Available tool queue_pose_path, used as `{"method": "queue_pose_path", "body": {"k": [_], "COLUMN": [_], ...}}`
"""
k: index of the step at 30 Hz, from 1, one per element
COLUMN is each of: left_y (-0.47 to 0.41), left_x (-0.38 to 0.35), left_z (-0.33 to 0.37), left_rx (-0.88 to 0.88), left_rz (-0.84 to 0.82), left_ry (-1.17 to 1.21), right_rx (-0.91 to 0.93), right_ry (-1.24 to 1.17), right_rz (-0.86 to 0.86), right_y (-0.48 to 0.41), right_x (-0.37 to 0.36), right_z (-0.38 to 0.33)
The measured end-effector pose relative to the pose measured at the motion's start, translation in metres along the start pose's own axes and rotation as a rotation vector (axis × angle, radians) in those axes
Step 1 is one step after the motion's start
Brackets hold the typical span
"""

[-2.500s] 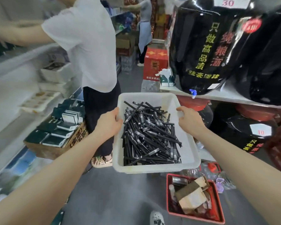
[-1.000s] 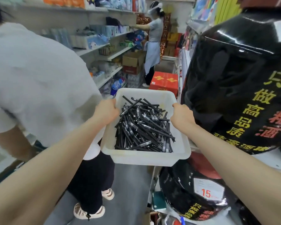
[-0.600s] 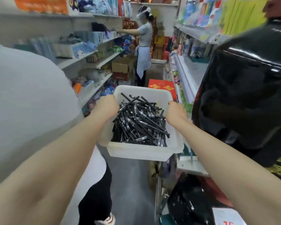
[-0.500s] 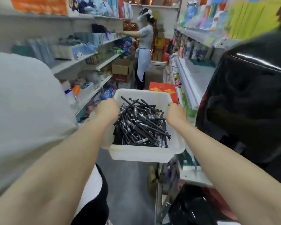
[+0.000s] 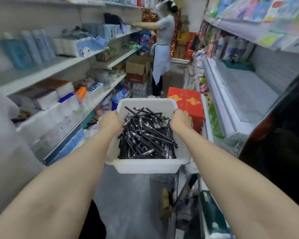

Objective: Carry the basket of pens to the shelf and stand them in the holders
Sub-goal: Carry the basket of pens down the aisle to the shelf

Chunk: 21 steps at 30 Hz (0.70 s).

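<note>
the basket [image 5: 145,167] is held in the air over the aisle floor [image 5: 128,204], roughly level, with the pens [image 5: 145,135] lying in a loose black heap inside it. its left rim is gripped by the left hand [image 5: 110,122] and its right rim by the right hand [image 5: 179,119], fingers curled over the edge on both sides.

over the last few seconds the grip has not been altered and no pens appear to have been spilled. what has changed is the surroundings. the bystander in white [image 5: 3,152], who filled the left of the view a second ago, is now seen only at the left edge, and the black jar [image 5: 283,161] has been pushed to the right edge. the aisle is now faced along its length, with stocked shelves [image 5: 97,94] on the left, a mostly bare shelf [image 5: 240,94] on the right, a red box [image 5: 188,102] just beyond the basket and a person in an apron [image 5: 162,49] further down.

from this it is judged that the narrow squeeze has been passed and the carrying step is under way, not finished. no pen holders can be made out on any shelf, so the destination cannot be told yet. care is likely needed around the red box and the person ahead.
</note>
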<state>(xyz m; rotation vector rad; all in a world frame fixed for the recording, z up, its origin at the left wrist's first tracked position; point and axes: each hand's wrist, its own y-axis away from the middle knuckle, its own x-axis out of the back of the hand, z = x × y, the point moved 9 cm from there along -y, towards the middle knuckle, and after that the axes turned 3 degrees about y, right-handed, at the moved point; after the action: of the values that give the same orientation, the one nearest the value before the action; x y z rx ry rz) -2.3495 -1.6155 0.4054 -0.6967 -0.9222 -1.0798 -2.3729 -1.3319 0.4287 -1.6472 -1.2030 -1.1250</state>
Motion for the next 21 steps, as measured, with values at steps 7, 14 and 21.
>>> {"method": "queue_pose_path", "body": {"k": [7, 14, 21], "left_y": [-0.086, -0.166, -0.237], "left_x": [-0.019, -0.031, -0.074], "left_z": [0.008, 0.049, 0.112], "left_rx": [-0.03, -0.118, -0.162], "left_rz": [-0.012, -0.034, -0.154], "left_ry": [-0.009, 0.095, 0.222], "right_rx": [0.01, -0.035, -0.058], "right_ry": [-0.05, -0.081, -0.04], "right_rz": [-0.048, -0.006, 0.063], "right_y": [-0.071, -0.147, -0.234], "right_x": [-0.037, -0.038, -0.03], "right_z": [-0.019, -0.02, 0.008]}}
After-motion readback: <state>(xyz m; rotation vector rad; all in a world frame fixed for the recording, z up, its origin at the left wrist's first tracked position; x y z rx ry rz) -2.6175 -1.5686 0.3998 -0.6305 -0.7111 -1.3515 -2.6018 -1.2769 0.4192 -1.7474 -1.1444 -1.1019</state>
